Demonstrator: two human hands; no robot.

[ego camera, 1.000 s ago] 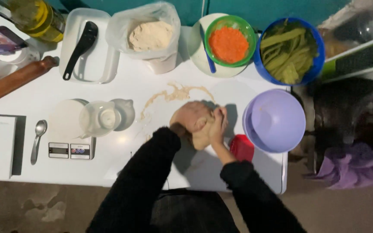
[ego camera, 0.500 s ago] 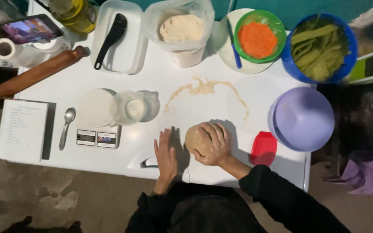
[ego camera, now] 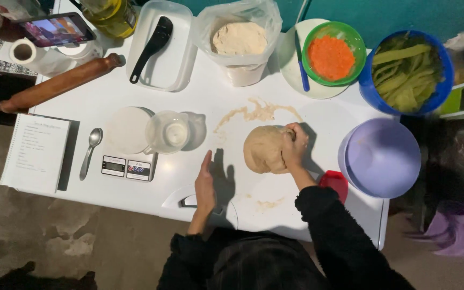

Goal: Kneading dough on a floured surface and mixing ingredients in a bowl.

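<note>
Now the right hand is curling round the pale, round dough lump, which is sitting mid-table on the white tabletop; the left hand, fingers straight together, is standing edge-on beside it, apart.

A: Where is there room around the dough?

B: At nine o'clock, bare table up to the left hand; the jug stands beyond. At three o'clock the right hand, then the lilac bowl. At twelve o'clock, the flour bag.
</note>
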